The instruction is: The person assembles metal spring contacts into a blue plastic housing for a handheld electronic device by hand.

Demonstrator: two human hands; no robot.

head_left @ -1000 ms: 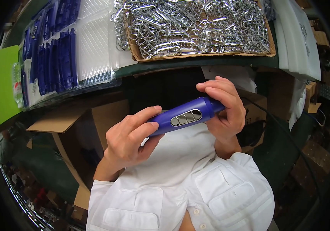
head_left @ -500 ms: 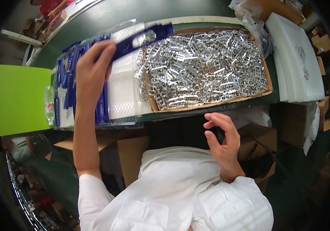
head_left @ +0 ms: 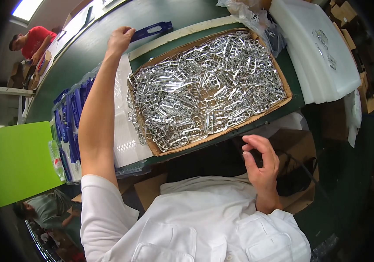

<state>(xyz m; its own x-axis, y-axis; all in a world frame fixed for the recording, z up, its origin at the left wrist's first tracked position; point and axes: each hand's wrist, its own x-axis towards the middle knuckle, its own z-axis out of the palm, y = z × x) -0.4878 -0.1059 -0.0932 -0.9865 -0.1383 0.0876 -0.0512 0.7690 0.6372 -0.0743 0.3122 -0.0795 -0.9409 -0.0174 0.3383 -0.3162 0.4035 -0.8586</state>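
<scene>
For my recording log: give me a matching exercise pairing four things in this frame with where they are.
1 blue part
2 metal clips
3 foam sheets
4 right hand

a in the cardboard tray
b stacked right of the tray
c held out in the left hand
d empty, over the lap

Pairs: 1-c, 2-a, 3-b, 4-d

I am seeing my left arm stretching straight out and far forward, bare from the short white sleeve to the wrist. My left hand is curling at the far end, fingers closing around something. My right hand is hanging close to my chest, wrist bending, fingers loosely curling and parting, gripping nothing, palm facing left.
</scene>
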